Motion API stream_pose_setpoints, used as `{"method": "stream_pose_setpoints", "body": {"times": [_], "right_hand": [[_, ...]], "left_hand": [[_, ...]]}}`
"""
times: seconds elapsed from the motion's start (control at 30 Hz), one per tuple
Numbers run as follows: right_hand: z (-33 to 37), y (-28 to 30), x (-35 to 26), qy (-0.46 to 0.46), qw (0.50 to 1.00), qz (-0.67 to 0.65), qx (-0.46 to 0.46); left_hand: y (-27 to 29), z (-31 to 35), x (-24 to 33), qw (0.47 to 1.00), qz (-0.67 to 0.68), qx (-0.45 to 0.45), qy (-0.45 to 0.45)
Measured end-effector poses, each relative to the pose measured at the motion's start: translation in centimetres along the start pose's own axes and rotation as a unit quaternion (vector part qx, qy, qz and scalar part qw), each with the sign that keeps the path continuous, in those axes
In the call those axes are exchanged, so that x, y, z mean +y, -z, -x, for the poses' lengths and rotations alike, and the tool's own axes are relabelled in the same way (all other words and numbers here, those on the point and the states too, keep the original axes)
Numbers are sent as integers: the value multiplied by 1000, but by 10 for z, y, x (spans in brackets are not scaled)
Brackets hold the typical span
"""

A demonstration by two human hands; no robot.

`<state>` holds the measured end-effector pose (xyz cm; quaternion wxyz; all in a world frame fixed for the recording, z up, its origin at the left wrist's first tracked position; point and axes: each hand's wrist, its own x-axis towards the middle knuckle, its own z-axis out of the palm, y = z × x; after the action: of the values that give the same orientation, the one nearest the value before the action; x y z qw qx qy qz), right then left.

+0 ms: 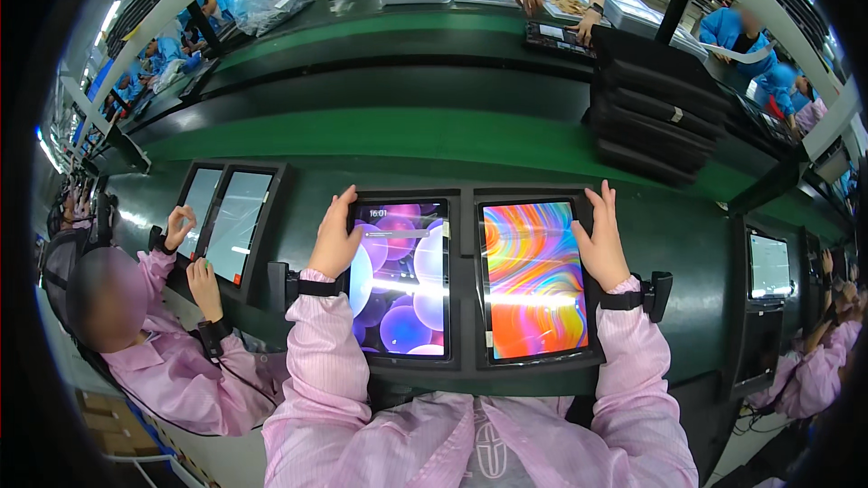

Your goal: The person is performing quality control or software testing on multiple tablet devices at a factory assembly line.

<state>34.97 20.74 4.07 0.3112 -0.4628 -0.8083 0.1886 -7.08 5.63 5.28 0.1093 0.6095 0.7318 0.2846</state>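
Tablets (538, 276) glow in the near black tray (467, 294) on the tabletop (683, 235), likely recessed against sliding; left grip (336, 239) and right grip (600, 239) rest loosely open along its sides, no firm hold visible, seemingly steadying it.

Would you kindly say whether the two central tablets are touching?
Apart: the head view shows a black divider separating the bubble-patterned tablet from the swirl-patterned tablet.

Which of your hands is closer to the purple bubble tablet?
Left. The left hand is at the left edge of the bubble tablet; the right hand is farther away, at the right edge of the swirly tablet.
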Motion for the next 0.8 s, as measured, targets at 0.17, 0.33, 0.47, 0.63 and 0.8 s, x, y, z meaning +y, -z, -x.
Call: {"method": "stream_pose_setpoints", "body": {"times": [0.17, 0.33, 0.47, 0.63, 0.8], "right_hand": [[0, -1, 9, -46, 995, -82, -24], [4, 7, -3, -8, 999, -10, -45], [13, 21, -29, 34, 989, 72, -127], [8, 14, -42, 82, 976, 71, -189], [-5, -3, -67, 163, 961, 108, -196]], "left_hand": [[-5, -2, -9, 981, 189, 29, 38], [-3, 9, -15, 937, 345, 19, 57], [-2, 53, -6, 953, 300, 15, 31], [-1, 70, 10, 981, 188, 45, 18], [2, 36, 24, 997, 67, 30, -17]]}}
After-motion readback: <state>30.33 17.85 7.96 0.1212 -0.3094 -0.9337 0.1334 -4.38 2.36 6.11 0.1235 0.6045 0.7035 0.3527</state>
